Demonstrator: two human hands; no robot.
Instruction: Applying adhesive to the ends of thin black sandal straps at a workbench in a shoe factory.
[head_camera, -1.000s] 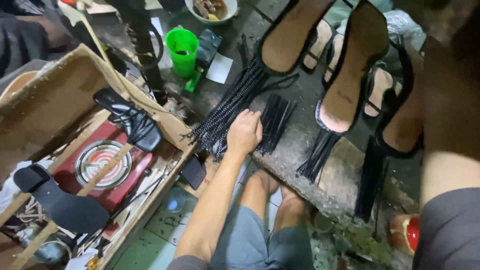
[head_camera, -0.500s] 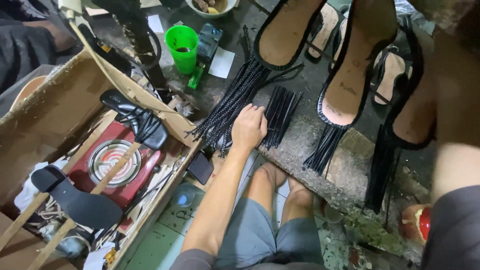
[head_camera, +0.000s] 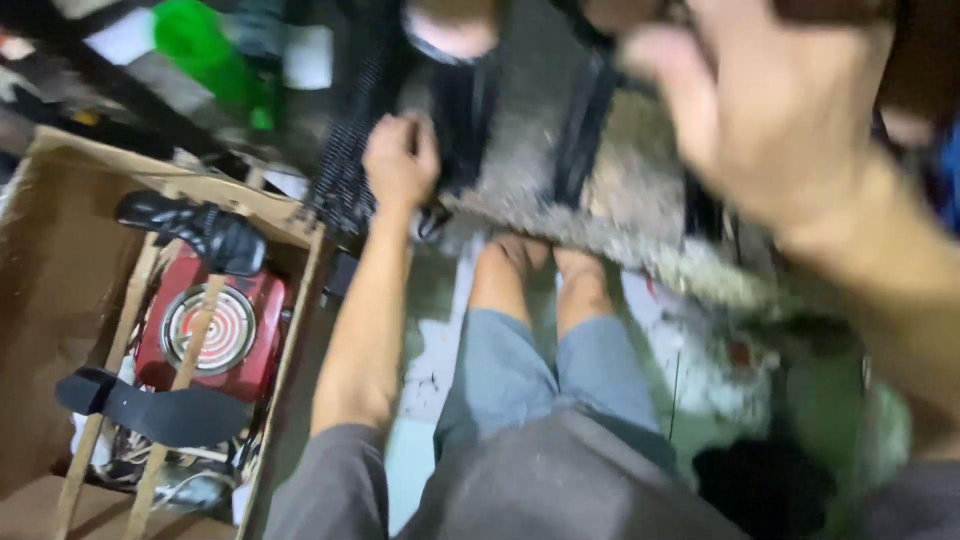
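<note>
Head view, looking down past your knees (head_camera: 545, 330) to the floor. Your left hand (head_camera: 400, 160) reaches forward and rests, fingers curled narrow, on a bundle of thin black straps (head_camera: 345, 170) lying on the grey slab (head_camera: 560, 180) ahead of you. Blur hides whether the fingers actually pinch any strap; the curl suits gathering or pressing them flat so they stay in one sheaf. The straps lie just left of the hand and run away from you toward the top of the frame, within arm's reach of where you sit.

Your right hand (head_camera: 760, 110) is raised close to the camera, fingers spread wide and empty as far as the smear allows; it touches nothing and hangs well apart from the straps.

At left stands an open cardboard box (head_camera: 40, 290). Inside it a red hotplate (head_camera: 210, 325) with a spiral coil sits low, and wooden sticks (head_camera: 185, 375) span above it. A black shoe upper (head_camera: 205, 230) lies across the far end of the sticks and a black sole piece (head_camera: 150, 408) across the near end, so both are held over the coil rather than on it, a placement that suits warming them. A green cup (head_camera: 200, 50) stands beyond the box, near the top edge, badly blurred.
</note>
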